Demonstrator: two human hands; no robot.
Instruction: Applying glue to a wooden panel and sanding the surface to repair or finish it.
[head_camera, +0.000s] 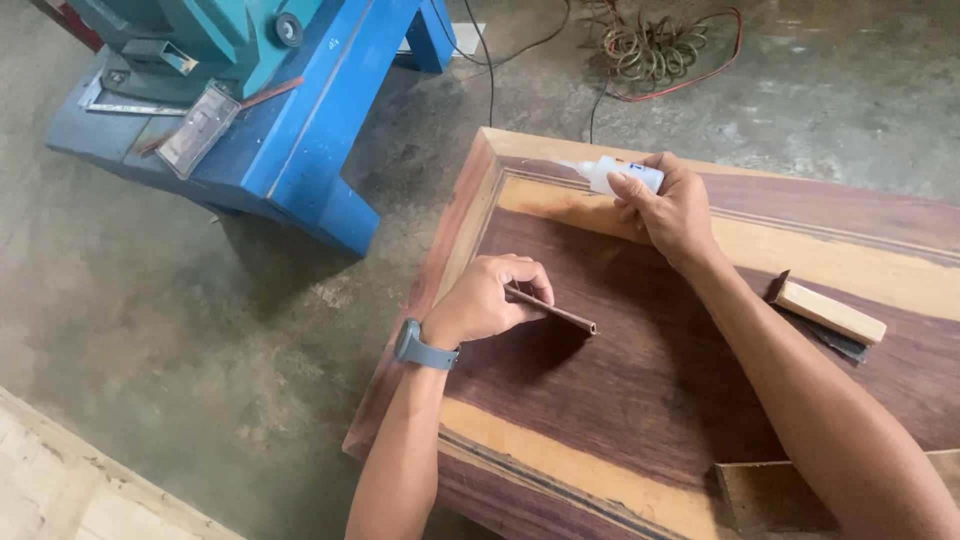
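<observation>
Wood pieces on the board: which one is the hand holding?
The thin dark strip, pinched in the left hand. The pale block lies untouched beyond the right forearm.

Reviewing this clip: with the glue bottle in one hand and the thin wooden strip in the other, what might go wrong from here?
1. The right hand holds the glue bottle with its nozzle over the wooden panel near the far corner; glue may drip onto the finished face.
2. The left hand pinches the thin strip at one end only, so it could snap or slip.
3. The wooden-handled tool lies close under the right forearm and might get knocked.
</observation>
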